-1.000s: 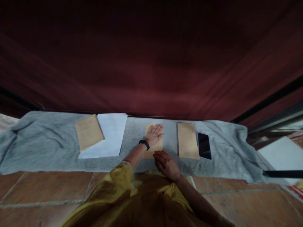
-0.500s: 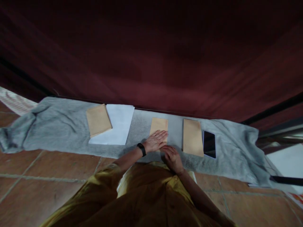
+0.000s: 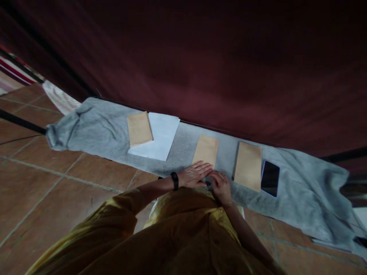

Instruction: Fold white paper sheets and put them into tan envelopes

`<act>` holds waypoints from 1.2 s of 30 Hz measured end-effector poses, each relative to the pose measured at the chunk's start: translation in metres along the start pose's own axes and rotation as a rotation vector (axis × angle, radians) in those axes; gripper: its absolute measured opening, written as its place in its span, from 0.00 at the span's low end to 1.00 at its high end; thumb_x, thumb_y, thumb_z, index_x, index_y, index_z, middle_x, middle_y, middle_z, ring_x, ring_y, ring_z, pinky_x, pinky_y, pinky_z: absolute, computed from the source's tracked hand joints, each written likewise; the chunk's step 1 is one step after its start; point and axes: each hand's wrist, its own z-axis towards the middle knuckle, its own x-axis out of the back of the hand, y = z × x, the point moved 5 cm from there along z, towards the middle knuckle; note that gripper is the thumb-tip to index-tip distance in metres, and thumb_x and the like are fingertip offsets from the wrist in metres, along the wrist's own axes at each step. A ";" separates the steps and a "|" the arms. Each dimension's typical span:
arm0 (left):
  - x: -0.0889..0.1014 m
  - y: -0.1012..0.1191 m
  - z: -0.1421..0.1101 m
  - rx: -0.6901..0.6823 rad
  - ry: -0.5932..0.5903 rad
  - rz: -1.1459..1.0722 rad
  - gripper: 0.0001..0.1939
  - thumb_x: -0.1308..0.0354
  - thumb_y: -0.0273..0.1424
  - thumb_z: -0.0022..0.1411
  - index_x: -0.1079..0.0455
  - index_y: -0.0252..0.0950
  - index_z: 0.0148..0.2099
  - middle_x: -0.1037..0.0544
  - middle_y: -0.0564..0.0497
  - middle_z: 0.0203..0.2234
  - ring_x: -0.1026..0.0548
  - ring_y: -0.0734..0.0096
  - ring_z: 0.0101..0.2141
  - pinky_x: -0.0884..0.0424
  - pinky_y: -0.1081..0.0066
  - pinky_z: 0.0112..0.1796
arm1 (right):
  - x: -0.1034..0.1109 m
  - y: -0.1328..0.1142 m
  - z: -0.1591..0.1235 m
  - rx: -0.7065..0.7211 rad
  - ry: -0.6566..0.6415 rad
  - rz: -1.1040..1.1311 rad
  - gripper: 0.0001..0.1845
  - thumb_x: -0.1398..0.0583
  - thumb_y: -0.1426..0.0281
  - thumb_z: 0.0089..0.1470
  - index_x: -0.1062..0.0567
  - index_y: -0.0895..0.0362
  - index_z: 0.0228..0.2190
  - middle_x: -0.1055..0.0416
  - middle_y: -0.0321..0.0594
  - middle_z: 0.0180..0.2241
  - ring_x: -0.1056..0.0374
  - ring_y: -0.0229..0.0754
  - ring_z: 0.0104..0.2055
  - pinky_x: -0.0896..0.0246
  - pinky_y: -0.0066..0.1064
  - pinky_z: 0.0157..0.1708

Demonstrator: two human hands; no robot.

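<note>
A tan envelope [image 3: 207, 148] lies flat in the middle of a long grey cloth [image 3: 97, 128], and the person has 2 hands at its near end. The left hand [image 3: 195, 175] lies flat, palm down, on the near part of the envelope. Its fingers are out straight and close to each other, and they point to the right. It is not gripping anything. A black band [image 3: 175, 181] goes around that wrist. The right hand [image 3: 221, 187] is just beside the left fingertips, at the near right corner of the envelope. Its fingers are bent in, but I cannot tell if they pinch the paper, because the hand hides that spot. The far end of the envelope shows, with small red marks near its top right corner. To the right is a pile of tan envelopes [image 3: 248, 167], and a dark phone [image 3: 270, 178] with a pale purple edge lies just beside it. To the left is some white paper [image 3: 164, 135], with 1 more pile of small tan envelopes [image 3: 140, 128] on its left side, turned a bit. The cloth has folds at its left and right ends. Behind it hangs a big dark red sheet [image 3: 200, 76]. The person wears a yellow shirt [image 3: 172, 236]. Brown floor tiles [image 3: 65, 208] with pale lines show below the cloth.
</note>
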 end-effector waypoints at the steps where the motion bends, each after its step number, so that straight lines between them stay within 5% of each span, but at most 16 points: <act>1: 0.000 0.001 -0.002 -0.006 0.001 0.007 0.40 0.52 0.50 0.73 0.51 0.27 0.74 0.45 0.36 0.71 0.52 0.58 0.72 0.56 0.56 0.70 | 0.001 0.000 0.000 -0.003 0.015 -0.005 0.17 0.49 0.75 0.63 0.21 0.55 0.43 0.21 0.45 0.45 0.28 0.48 0.50 0.34 0.45 0.55; 6: -0.005 0.004 -0.010 -0.010 -0.008 0.013 0.43 0.51 0.53 0.70 0.49 0.24 0.73 0.43 0.32 0.70 0.50 0.52 0.71 0.54 0.56 0.69 | 0.002 -0.008 0.000 0.036 0.028 0.012 0.21 0.50 0.71 0.67 0.27 0.55 0.57 0.25 0.47 0.55 0.30 0.49 0.58 0.36 0.49 0.59; 16: -0.013 0.005 -0.026 0.055 -0.015 -0.037 0.46 0.51 0.55 0.70 0.50 0.20 0.72 0.45 0.28 0.70 0.50 0.51 0.71 0.53 0.57 0.69 | -0.015 -0.025 -0.007 0.225 -0.240 -0.265 0.34 0.52 0.66 0.71 0.53 0.62 0.72 0.46 0.52 0.71 0.49 0.48 0.72 0.50 0.48 0.70; 29: -0.009 -0.007 -0.066 0.126 -0.089 0.025 0.44 0.57 0.55 0.72 0.57 0.27 0.75 0.52 0.34 0.73 0.56 0.54 0.73 0.55 0.57 0.70 | -0.005 -0.019 -0.018 0.239 -0.236 -0.434 0.33 0.47 0.64 0.69 0.45 0.59 0.70 0.44 0.47 0.69 0.44 0.49 0.70 0.52 0.48 0.71; 36: -0.006 -0.010 -0.073 0.175 -0.026 0.111 0.41 0.56 0.51 0.73 0.58 0.29 0.76 0.50 0.37 0.73 0.54 0.58 0.72 0.54 0.57 0.69 | -0.003 -0.006 -0.027 0.236 -0.219 -0.499 0.34 0.45 0.62 0.68 0.45 0.57 0.70 0.42 0.45 0.69 0.43 0.47 0.70 0.52 0.45 0.71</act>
